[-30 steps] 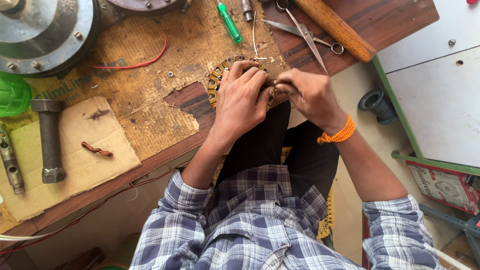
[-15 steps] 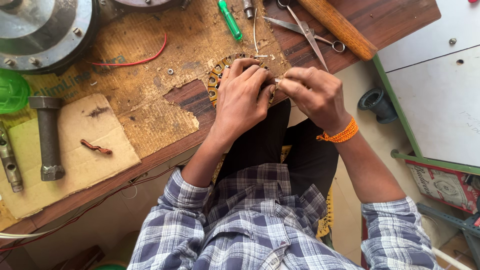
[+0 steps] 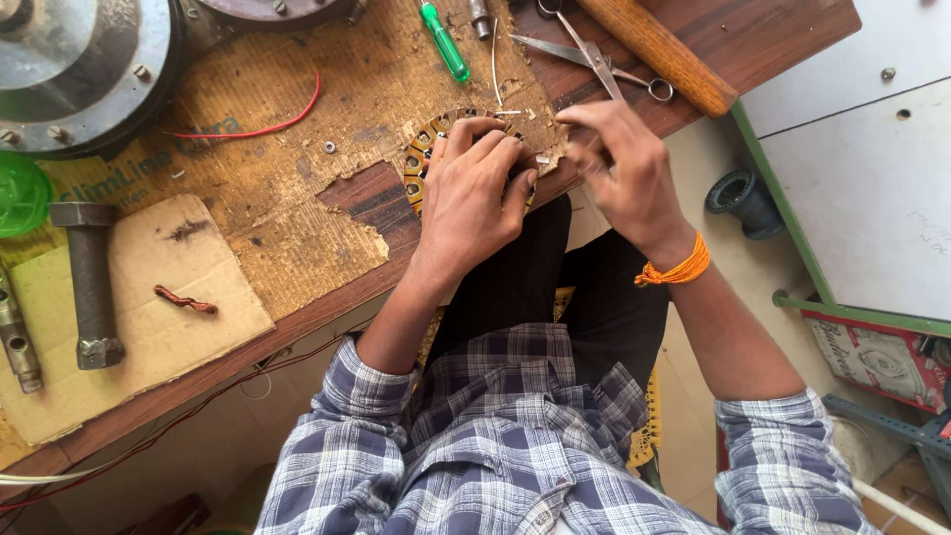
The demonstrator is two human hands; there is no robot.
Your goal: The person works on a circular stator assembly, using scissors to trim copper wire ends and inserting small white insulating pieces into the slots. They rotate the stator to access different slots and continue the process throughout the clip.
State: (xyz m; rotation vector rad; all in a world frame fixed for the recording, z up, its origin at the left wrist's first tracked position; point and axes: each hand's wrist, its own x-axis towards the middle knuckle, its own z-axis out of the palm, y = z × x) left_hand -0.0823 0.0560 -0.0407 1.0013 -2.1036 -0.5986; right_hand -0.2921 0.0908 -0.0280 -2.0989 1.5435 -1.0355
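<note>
Lying at the near edge of the wooden surface (image 3: pixel 773 30), the ring-shaped winding core (image 3: pixel 421 159) is pressed under the left hand (image 3: pixel 471 198), fingers curled over it. Since half a second ago the right hand (image 3: pixel 619 163) has lifted off to the side, fingertips pinched; what they pinch cannot be made out. Scissors (image 3: pixel 594 59) lie just beyond.

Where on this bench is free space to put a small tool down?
Free: torn cardboard between the red wire and the left hand; also the cardboard sheet below the copper scrap. Crowded: the top edge around the scissors and the green screwdriver.
</note>
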